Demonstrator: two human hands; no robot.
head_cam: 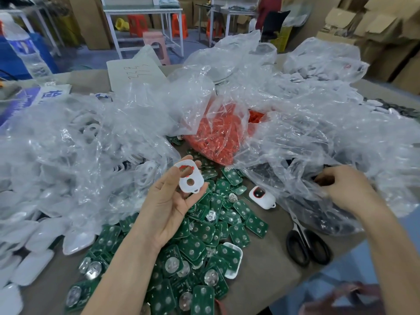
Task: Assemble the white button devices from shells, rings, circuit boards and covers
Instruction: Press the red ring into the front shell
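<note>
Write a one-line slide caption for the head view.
Left hand holds a white shell over green circuit boards; right hand works at a plastic bag.

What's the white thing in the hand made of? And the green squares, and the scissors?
The white shell held in the left hand is probably moulded plastic: smooth and matte, with clean round holes. The green circuit boards look like stiff board with a glossy green coat and shiny metal discs on them. The scissors have black handles that look plastic, and greyish blades, probably metal.

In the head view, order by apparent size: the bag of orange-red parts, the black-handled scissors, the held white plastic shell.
bag of orange-red parts
black-handled scissors
white plastic shell, smallest even though it seems held nearer the camera
</note>
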